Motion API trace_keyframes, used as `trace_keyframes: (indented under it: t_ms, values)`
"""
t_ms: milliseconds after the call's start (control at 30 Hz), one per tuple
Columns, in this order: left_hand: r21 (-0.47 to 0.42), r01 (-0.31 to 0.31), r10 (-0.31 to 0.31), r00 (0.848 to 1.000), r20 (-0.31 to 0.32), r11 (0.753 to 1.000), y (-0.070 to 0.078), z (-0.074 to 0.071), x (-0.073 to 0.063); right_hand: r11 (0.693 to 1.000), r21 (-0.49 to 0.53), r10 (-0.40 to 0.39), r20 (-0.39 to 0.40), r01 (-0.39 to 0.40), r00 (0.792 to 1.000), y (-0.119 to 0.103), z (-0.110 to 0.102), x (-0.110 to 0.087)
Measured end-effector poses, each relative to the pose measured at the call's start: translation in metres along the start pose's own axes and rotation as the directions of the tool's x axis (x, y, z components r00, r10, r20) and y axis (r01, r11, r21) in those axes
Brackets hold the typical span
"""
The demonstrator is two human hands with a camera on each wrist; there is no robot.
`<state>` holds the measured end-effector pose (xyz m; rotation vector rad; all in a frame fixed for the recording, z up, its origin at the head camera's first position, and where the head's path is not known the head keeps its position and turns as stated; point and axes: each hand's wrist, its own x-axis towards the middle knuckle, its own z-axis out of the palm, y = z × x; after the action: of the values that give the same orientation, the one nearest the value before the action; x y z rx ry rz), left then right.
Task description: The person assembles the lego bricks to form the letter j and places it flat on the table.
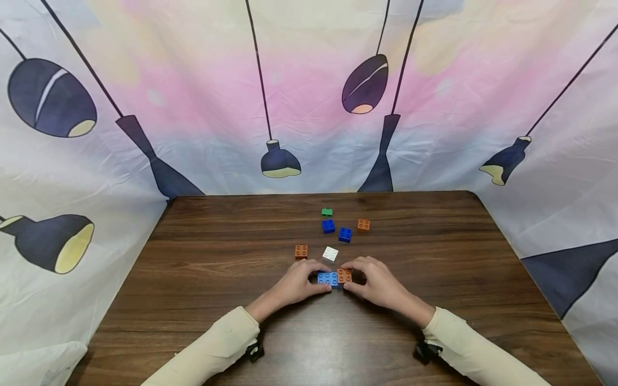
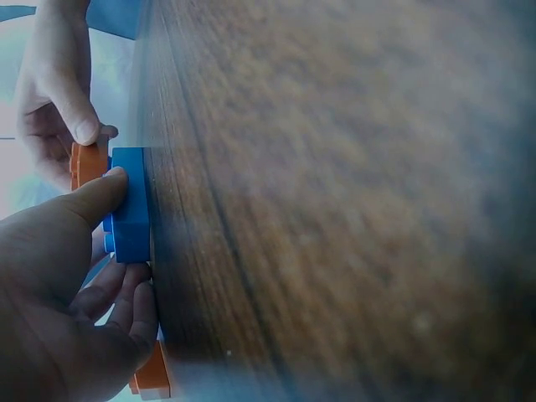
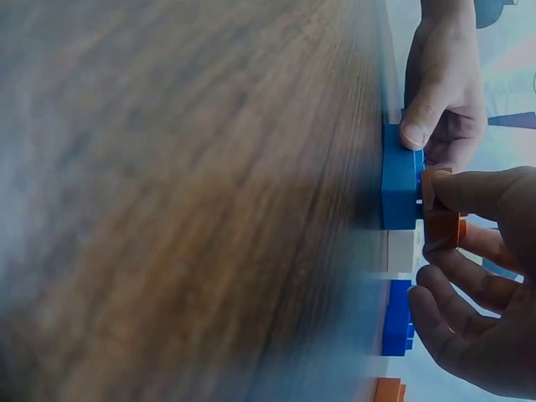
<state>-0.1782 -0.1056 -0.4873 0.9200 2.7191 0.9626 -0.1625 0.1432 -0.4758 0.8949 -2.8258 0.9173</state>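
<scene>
Cream fabric sleeves (image 1: 212, 346) cross the head view's lower corners. At lower centre, the left hand (image 1: 295, 281) pinches a light-blue rectangular plastic brick (image 1: 327, 279) between thumb and fingers; over its right end, the right hand (image 1: 377, 282) likewise pinches an orange square plastic brick (image 1: 345, 275). Just above lies a white square plastic brick (image 1: 330, 254).

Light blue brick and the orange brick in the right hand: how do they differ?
Size: the light blue brick is longer than the orange brick.
Position: the light blue brick rests on the table; the orange brick is above one end of it.
Hold: the left hand pinches the light blue brick, the right hand the orange brick.
Both have round studs facing up.
</scene>
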Motion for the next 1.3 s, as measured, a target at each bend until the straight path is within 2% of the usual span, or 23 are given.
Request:
trace_keyframes:
  t_ms: [367, 733, 967, 1133, 1300]
  values:
    - [-0.015, -0.001, 0.001, 1.0, -0.002, 1.0, -0.0009, 0.001, -0.0001, 1.0, -0.028, -0.009, -0.018, 0.009, 1.0, 0.0013, 0.0006, 0.0001]
    - [-0.024, 0.0, -0.001, 1.0, -0.006, 1.0, -0.0016, 0.0029, 0.0, 1.0, -0.021, 0.014, 0.016, -0.014, 1.0, 0.0014, 0.0001, 0.0022]
    - [-0.021, -0.012, 0.011, 1.0, -0.014, 1.0, -0.002, 0.0014, 0.0021, 0.999, -0.038, 0.002, -0.005, -0.002, 1.0, 0.0036, 0.0025, 0.005]
    - [-0.016, 0.012, -0.013, 1.0, -0.014, 1.0, -0.0029, -0.0005, 0.0007, 1.0, -0.018, 0.006, 0.021, -0.006, 1.0, 0.0026, 0.0028, 0.0089]
    - [0.003, -0.007, 0.007, 1.0, -0.004, 1.0, -0.0023, -0.0003, 0.0012, 0.999, -0.002, 0.037, 0.051, -0.037, 0.998, 0.0012, -0.0006, 0.0083]
